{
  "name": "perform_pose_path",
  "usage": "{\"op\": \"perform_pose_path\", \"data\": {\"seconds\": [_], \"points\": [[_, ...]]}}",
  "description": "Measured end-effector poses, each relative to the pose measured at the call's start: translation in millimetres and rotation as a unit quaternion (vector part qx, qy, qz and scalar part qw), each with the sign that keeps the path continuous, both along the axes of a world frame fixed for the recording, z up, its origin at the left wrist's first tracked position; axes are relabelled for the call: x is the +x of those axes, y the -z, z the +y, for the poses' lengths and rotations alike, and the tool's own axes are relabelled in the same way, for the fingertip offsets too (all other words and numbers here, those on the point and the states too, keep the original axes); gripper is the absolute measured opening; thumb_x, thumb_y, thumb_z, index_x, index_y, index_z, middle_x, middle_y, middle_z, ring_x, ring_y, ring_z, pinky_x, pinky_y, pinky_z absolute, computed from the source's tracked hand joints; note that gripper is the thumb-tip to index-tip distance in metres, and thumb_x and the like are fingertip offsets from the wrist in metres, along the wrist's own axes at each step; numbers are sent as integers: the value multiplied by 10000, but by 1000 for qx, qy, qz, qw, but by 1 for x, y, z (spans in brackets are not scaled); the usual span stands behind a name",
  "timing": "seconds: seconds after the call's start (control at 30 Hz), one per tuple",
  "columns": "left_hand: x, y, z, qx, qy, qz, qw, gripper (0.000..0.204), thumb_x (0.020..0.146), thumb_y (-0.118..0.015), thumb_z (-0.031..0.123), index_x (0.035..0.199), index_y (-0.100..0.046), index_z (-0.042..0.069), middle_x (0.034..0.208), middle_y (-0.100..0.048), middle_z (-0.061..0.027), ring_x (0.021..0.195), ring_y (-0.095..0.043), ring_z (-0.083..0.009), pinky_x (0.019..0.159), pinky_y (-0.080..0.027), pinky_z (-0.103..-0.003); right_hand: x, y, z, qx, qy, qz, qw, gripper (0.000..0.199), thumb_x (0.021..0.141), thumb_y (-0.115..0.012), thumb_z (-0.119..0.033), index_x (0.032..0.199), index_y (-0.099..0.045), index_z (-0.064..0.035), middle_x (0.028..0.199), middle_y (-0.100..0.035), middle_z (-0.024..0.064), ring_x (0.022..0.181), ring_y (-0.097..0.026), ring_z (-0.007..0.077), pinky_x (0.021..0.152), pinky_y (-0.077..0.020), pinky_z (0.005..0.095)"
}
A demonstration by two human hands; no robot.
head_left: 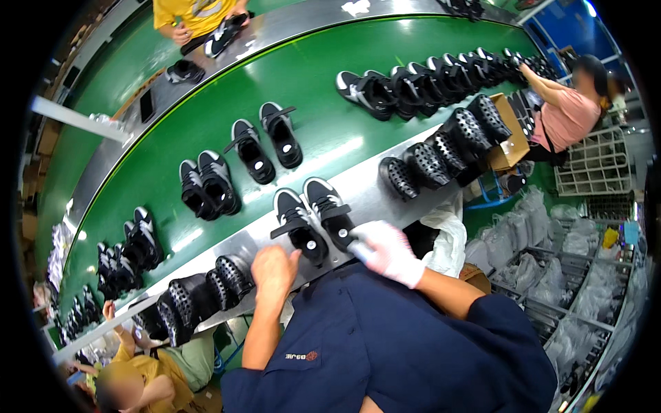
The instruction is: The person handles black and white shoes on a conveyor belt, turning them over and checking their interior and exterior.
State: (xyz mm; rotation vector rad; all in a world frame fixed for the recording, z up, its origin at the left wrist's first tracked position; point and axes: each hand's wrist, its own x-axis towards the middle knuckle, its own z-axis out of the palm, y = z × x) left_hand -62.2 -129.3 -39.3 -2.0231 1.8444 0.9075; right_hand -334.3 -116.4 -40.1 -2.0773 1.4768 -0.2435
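A pair of black and grey shoes stands on the metal ledge in front of me, straps loose across their openings and a white round spot on each insole. My right hand (387, 253), in a white glove, has its fingers closed at the heel of the right shoe (329, 210). Beside the heel of the left shoe (296, 224) is my bare left hand (273, 270), thumb apart from its loosely bent fingers and nothing visible in it. Close by on its left are black studded shoe lasts (234, 273).
More studded lasts (430, 165) line the ledge to the right, up to a cardboard box (509, 131). Shoes (217, 180) stand on the green belt (323, 127), with a long row (420, 86) farther right. Co-workers sit left and right; another stands across. Racks with bagged items (578, 296) are at right.
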Motion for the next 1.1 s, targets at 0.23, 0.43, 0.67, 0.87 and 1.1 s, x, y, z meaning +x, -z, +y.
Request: {"op": "perform_pose_path", "data": {"seconds": [0.23, 0.43, 0.67, 0.87, 1.1], "points": [[-48, 0, -20, -331, 83, 162, 926, 759, 727, -903, 259, 1384, -577, 63, 1210, -618, -188, 1086, -595, -377, 930, -484, -469, -146, 13, -34, -253, 325, 190, 891, 682, 830, -847, -318, 1362, -570, 6, 1286, -621, 227, 1175, -593, 424, 1043, -489, 480], [-52, 90, -70, -214, 38, 253, 943, 234, 840, -713, 175, 977, -729, -14, 984, -723, -260, 971, -680, -459, 858, -526, -510, -161, 32, -43, -218, 265, 231, 910, 565, 833, -841, -321, 1275, -637, -34, 1215, -647, 189, 1124, -620, 407, 956, -531, 492], [-54, 73, -111, 55, -66, 265, 960, 423, 897, -751, 305, 1074, -740, -80, 1001, -754, -261, 1020, -732, -334, 874, -538, -439, -170, 35, -40, -218, 251, 246, 910, 590, 822, -847, -350, 1255, -650, -1, 1158, -667, 194, 1063, -632, 400, 927, -538, 482], [-54, 73, -113, 79, -75, 266, 958, 376, 909, -738, 298, 999, -736, -66, 925, -741, -239, 932, -713, -330, 807, -515, -454, -179, 33, -37, -252, 218, 244, 911, 533, 843, -819, -332, 1224, -647, -2, 1111, -675, 188, 1009, -637, 392, 886, -543, 479], [-61, 65, -94, -22, 80, 271, 959, 554, 793, -811, 255, 1287, -648, 62, 1123, -710, -227, 1096, -673, -394, 961, -522, -471, -180, 31, -37, -265, 180, 255, 912, 469, 856, -790, -286, 1203, -649, -3, 1120, -673, 203, 1032, -634, 397, 925, -532, 485]]}}
